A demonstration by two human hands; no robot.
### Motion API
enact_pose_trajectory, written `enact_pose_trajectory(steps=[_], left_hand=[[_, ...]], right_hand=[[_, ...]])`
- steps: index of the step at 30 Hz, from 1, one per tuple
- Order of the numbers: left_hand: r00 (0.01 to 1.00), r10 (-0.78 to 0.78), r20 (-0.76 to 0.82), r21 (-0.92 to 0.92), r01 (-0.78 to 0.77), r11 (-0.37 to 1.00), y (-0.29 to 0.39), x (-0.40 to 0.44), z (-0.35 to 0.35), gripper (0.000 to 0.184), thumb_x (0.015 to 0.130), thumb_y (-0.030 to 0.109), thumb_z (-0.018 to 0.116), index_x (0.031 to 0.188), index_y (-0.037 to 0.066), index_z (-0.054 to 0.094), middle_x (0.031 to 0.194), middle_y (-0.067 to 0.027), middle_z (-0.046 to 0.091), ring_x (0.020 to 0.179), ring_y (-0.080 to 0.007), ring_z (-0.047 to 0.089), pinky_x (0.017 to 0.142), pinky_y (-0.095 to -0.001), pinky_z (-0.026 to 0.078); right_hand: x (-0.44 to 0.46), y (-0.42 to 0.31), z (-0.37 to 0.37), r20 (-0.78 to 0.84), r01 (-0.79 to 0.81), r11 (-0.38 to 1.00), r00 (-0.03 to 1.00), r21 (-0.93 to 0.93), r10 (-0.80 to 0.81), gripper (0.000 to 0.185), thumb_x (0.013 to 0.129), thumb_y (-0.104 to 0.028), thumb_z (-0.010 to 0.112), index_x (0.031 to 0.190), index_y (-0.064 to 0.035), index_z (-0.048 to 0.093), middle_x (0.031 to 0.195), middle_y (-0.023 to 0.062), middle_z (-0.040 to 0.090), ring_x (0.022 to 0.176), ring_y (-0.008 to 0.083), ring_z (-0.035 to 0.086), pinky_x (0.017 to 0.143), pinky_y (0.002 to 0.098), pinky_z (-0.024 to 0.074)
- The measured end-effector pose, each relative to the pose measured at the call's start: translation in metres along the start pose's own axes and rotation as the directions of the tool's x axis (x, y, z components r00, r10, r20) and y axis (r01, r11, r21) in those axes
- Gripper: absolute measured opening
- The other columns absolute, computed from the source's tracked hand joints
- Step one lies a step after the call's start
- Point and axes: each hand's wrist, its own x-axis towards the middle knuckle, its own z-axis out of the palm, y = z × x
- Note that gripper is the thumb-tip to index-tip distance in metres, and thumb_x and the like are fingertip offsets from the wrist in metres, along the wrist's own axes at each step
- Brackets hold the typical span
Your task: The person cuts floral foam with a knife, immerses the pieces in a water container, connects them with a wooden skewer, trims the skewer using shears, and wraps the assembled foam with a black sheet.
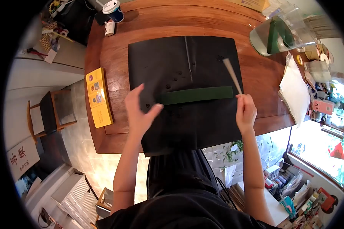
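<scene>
A dark green flat strip lies crosswise on a black mat, which has several dark wet-looking drops on its surface. My left hand is beside the strip's left end with thumb and fingers spread and nothing between them; whether the thumb touches the strip I cannot tell. In my right hand, beyond the strip's right end, is a thin, flat, pale brownish stick. Its free end points up and away from me over the mat's right side, slightly blurred.
On the wooden table stand a yellow box at left, a lidded paper cup and a small white container. A clear vessel holding liquid and something green is at back right. White sheets overlap the right edge.
</scene>
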Motion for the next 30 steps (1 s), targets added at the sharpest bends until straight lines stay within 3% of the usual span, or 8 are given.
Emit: enact_pose_trajectory(steps=[2, 6, 9, 12, 14, 16, 24, 30], left_hand=[[0.923, -0.362, 0.131, -0.577, 0.368, 0.729, -0.017, -0.023, -0.022, 0.050, 0.081, 0.011, 0.076, 0.127, 0.002, 0.060, 0.105, -0.0052, 0.065, 0.099, -0.0170, 0.060, 0.097, -0.0349, 0.046], [0.883, -0.224, 0.412, -0.837, 0.464, 0.291, 0.024, -0.066, -0.027, 0.036, 0.090, 0.008, 0.069, 0.124, -0.002, 0.062, 0.102, -0.0029, 0.061, 0.088, -0.0093, 0.056, 0.082, -0.0229, 0.046], [0.833, -0.517, 0.198, -0.857, 0.403, 0.320, 0.012, -0.096, -0.025, 0.020, 0.097, 0.007, 0.060, 0.111, -0.006, 0.067, 0.104, -0.0026, 0.056, 0.084, -0.0077, 0.054, 0.073, -0.0185, 0.042], [0.773, -0.622, 0.125, -0.921, 0.324, 0.217, -0.019, -0.096, -0.055, 0.019, 0.100, 0.013, 0.058, 0.106, -0.003, 0.067, 0.098, -0.0089, 0.065, 0.085, -0.0140, 0.064, 0.075, -0.0275, 0.056], [0.708, -0.706, 0.020, -0.950, 0.234, 0.208, -0.083, -0.106, -0.090, 0.021, 0.101, 0.018, 0.057, 0.105, -0.001, 0.065, 0.094, -0.0103, 0.068, 0.086, -0.0173, 0.068, 0.077, -0.0324, 0.061], [0.619, -0.774, -0.132, -0.946, 0.154, 0.284, -0.137, -0.110, -0.115, 0.026, 0.101, 0.022, 0.057, 0.107, -0.002, 0.063, 0.093, -0.0090, 0.069, 0.082, -0.0165, 0.068, 0.075, -0.0289, 0.061], [0.547, -0.837, -0.024, -0.859, 0.417, 0.296, -0.154, -0.074, -0.062, 0.027, 0.100, 0.023, 0.059, 0.106, -0.003, 0.063, 0.092, -0.0124, 0.069, 0.074, -0.0185, 0.070, 0.069, -0.0293, 0.061], [0.505, -0.859, 0.081, -0.883, 0.437, 0.173, -0.134, -0.065, -0.011, 0.023, 0.099, 0.019, 0.060, 0.103, -0.004, 0.064, 0.090, -0.0137, 0.070, 0.076, -0.0196, 0.072, 0.070, -0.0272, 0.062]], right_hand=[[0.000, -0.063, -0.007, 0.221, 0.106, 0.991, 0.971, -0.080, -0.087, 0.015, 0.095, -0.015, 0.055, 0.102, -0.0071, 0.066, 0.088, 0.0111, 0.063, 0.077, 0.0331, 0.064, 0.065, 0.0435, 0.0517], [-0.038, -0.147, 0.058, 0.400, 0.459, 0.878, 0.785, 0.136, -0.473, 0.014, 0.083, -0.012, 0.062, 0.097, -0.0097, 0.066, 0.085, 0.0072, 0.065, 0.074, 0.0263, 0.064, 0.061, 0.0390, 0.0517], [-0.062, -0.184, 0.103, 0.312, 0.603, 0.762, 0.695, 0.237, -0.647, 0.023, 0.079, -0.014, 0.059, 0.100, -0.0043, 0.061, 0.075, 0.0020, 0.055, 0.068, 0.0184, 0.059, 0.057, 0.0322, 0.0478], [-0.048, -0.195, 0.110, 0.349, 0.670, 0.679, 0.585, 0.299, -0.732, 0.036, 0.077, -0.016, 0.069, 0.109, -0.0013, 0.061, 0.102, 0.0119, 0.064, 0.092, 0.0260, 0.061, 0.080, 0.0375, 0.0504], [-0.007, -0.194, 0.091, 0.561, 0.496, 0.826, 0.617, 0.267, -0.552, 0.049, 0.073, -0.014, 0.076, 0.117, -0.0006, 0.059, 0.116, 0.0156, 0.062, 0.104, 0.0323, 0.059, 0.091, 0.0414, 0.0481], [0.017, -0.146, 0.104, 0.323, 0.523, 0.820, 0.753, 0.233, -0.573, 0.056, 0.071, -0.013, 0.079, 0.121, -0.0014, 0.058, 0.117, 0.0155, 0.063, 0.108, 0.0355, 0.059, 0.093, 0.0428, 0.0479], [0.031, -0.091, 0.158, 0.606, 0.611, 0.791, 0.615, 0.039, -0.505, 0.061, 0.070, -0.025, 0.084, 0.120, -0.0030, 0.058, 0.117, 0.0141, 0.062, 0.107, 0.0317, 0.059, 0.094, 0.0418, 0.0472], [0.031, -0.083, 0.166, 0.507, 0.654, 0.744, 0.600, 0.133, -0.618, 0.058, 0.065, -0.017, 0.085, 0.115, -0.0020, 0.060, 0.110, 0.0128, 0.065, 0.101, 0.0329, 0.062, 0.089, 0.0416, 0.0488]])
